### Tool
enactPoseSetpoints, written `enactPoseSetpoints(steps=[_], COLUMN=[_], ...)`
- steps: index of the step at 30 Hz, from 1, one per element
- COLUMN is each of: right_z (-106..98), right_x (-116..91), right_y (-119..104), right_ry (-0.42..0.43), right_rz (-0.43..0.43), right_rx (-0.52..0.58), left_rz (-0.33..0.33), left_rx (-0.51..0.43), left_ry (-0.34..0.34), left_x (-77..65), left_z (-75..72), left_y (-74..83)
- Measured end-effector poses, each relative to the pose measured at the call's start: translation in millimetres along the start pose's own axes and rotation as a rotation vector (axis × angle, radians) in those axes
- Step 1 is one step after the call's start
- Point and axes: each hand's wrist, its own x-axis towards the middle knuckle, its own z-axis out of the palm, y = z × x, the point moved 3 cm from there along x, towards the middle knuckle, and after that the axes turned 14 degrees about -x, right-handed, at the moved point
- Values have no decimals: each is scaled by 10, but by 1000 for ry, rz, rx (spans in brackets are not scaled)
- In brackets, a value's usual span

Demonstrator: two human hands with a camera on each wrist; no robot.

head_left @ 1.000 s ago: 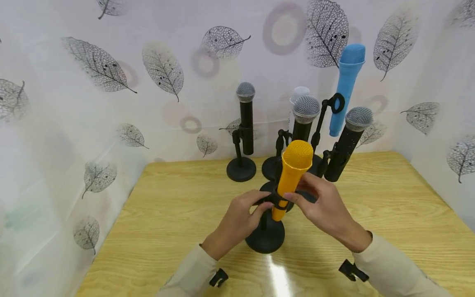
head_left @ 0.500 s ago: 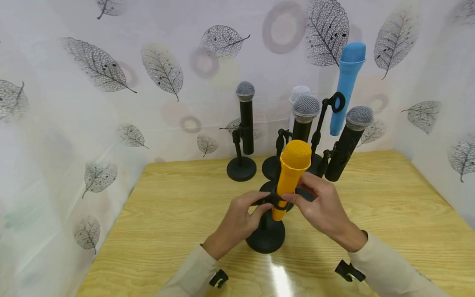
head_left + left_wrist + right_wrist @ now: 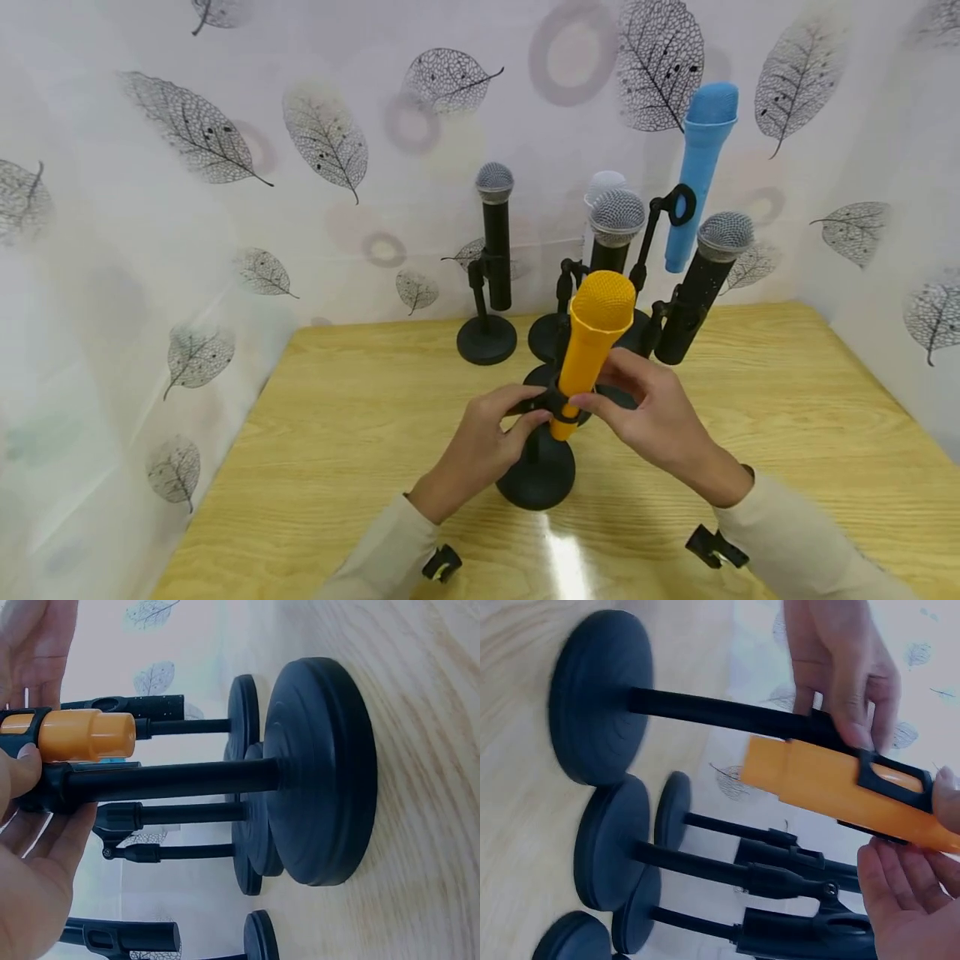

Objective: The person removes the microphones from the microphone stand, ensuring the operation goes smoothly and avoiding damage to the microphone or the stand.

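A yellow-orange microphone point(image 3: 588, 354) leans slightly right in the ring clip point(image 3: 556, 403) of a black desk stand point(image 3: 536, 479). My left hand point(image 3: 480, 433) pinches the stand's joint beside the clip between thumb and fingers. From the other side, my right hand point(image 3: 660, 417) holds the microphone's body, thumb in front by the clip's edge and fingers behind. The microphone's plain tail point(image 3: 112, 735) sticks out below the clip in the left wrist view. In the right wrist view the clip point(image 3: 868, 772) wraps around the microphone body, and its slot shows orange.
Behind stand several microphones on black stands: a black one point(image 3: 497, 242) at left, another black one point(image 3: 617, 221) with a white one point(image 3: 604, 185) behind, a blue one point(image 3: 699, 167), and a black one point(image 3: 701, 287) at right. A leaf-print cloth point(image 3: 315, 225) backs the wooden table point(image 3: 337, 467).
The yellow-orange microphone has slid slightly upward in the clip, its head now a little higher. Both hands keep nearly the same places, and the stand has not moved.
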Motion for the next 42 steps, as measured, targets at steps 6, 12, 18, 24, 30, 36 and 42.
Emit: enactPoseSetpoints(steps=[6, 12, 18, 24, 30, 36, 42], right_z=[20, -29, -54, -10, 5, -50, -59], right_x=[-17, 36, 45, -14, 3, 38, 53], right_y=[-8, -62, -29, 37, -14, -58, -18], right_ry=[77, 104, 26, -12, 77, 93, 21], right_rz=[-41, -44, 11, 13, -59, -56, -15], right_rx=[13, -46, -48, 53, -6, -75, -36], left_rz=[-6, 8, -5, 8, 26, 20, 21], left_rx=[-19, -8, 2, -56, -41, -39, -39], left_ry=[-7, -22, 4, 52, 54, 21, 42], left_x=[15, 37, 10, -27, -23, -26, -27], left_z=[19, 8, 9, 42, 37, 40, 17], left_y=[-3, 25, -4, -50, -23, -28, -29])
